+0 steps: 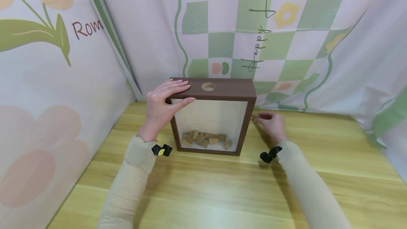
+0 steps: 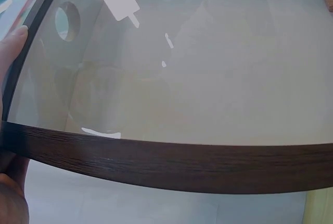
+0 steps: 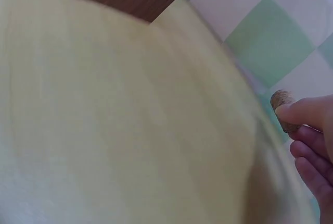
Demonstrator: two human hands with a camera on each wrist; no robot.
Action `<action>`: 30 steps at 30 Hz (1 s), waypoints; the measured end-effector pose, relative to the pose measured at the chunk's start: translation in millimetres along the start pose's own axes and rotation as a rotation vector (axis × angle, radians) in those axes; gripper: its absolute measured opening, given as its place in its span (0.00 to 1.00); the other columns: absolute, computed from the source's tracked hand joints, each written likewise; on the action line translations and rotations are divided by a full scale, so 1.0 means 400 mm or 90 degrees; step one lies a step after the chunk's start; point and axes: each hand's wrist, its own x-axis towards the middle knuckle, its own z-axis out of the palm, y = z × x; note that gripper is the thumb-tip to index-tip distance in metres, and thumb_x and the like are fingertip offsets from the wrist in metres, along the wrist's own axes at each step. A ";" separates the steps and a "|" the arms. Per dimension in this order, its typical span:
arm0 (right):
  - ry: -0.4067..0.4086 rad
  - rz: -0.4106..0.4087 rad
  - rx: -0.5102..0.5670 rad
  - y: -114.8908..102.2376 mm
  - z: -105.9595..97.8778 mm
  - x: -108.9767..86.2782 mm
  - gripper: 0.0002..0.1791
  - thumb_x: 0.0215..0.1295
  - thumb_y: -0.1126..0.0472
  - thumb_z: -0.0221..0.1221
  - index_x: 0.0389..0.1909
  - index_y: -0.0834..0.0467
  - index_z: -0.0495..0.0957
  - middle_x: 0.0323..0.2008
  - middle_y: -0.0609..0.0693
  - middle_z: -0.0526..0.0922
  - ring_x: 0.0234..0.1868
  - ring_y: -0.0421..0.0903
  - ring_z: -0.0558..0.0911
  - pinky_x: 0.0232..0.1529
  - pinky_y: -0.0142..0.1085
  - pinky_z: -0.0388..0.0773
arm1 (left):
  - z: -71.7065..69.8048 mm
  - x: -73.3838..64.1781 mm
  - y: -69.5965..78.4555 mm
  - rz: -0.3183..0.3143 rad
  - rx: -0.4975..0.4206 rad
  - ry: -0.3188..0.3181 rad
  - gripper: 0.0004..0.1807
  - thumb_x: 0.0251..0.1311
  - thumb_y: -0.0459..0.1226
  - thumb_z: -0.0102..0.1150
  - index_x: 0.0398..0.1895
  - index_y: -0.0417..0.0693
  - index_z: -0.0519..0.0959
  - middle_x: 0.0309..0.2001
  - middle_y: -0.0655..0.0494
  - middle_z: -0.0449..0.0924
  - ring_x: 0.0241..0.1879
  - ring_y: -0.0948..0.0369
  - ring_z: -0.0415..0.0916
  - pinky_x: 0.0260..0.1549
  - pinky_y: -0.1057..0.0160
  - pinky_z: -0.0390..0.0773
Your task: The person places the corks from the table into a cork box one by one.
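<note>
A dark brown box frame (image 1: 248, 126) with a clear front stands upright on the table, a round hole (image 1: 208, 87) in its top. Behind the pane, several corks (image 1: 201, 138) lie along the bottom. My left hand (image 1: 165, 98) grips the top left corner, fingers across the top and thumb (image 2: 14, 44) at the front edge. To the right of the frame, my right hand (image 1: 271, 124) pinches a cork (image 3: 283, 110) between thumb and fingers, raised above the table.
The wooden table (image 1: 203, 190) reaches to a green-and-white checked curtain (image 1: 222, 45) close behind the frame. On the left, a flower-printed fabric wall (image 1: 47, 91) borders the table. Each wrist carries a small black camera (image 1: 270, 154).
</note>
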 end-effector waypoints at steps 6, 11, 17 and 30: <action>0.040 -0.068 -0.008 -0.081 -0.047 0.005 0.19 0.67 0.57 0.69 0.54 0.63 0.84 0.48 0.60 0.87 0.44 0.47 0.84 0.40 0.24 0.79 | 0.000 0.002 0.000 0.004 0.005 0.000 0.22 0.46 0.36 0.83 0.48 0.44 0.90 0.49 0.54 0.87 0.54 0.55 0.82 0.65 0.55 0.72; 0.053 -0.098 0.004 -0.180 -0.090 -0.004 0.19 0.68 0.53 0.68 0.54 0.61 0.84 0.49 0.58 0.86 0.43 0.43 0.83 0.41 0.25 0.79 | -0.002 0.004 0.003 0.008 0.008 -0.008 0.22 0.48 0.37 0.82 0.48 0.44 0.89 0.49 0.53 0.87 0.55 0.54 0.82 0.65 0.55 0.72; 0.087 -0.114 0.065 -0.304 -0.145 -0.025 0.23 0.63 0.46 0.72 0.52 0.57 0.86 0.46 0.50 0.87 0.42 0.40 0.83 0.40 0.25 0.80 | 0.000 0.002 0.004 0.008 0.000 -0.006 0.22 0.47 0.36 0.83 0.48 0.44 0.89 0.49 0.52 0.87 0.54 0.54 0.82 0.65 0.55 0.72; 0.147 -0.294 0.220 -0.538 -0.213 -0.097 0.16 0.60 0.60 0.74 0.47 0.61 0.89 0.39 0.48 0.89 0.40 0.44 0.85 0.45 0.28 0.78 | -0.001 0.001 0.003 0.008 0.007 -0.004 0.22 0.47 0.37 0.83 0.48 0.44 0.89 0.49 0.52 0.87 0.54 0.54 0.82 0.65 0.55 0.72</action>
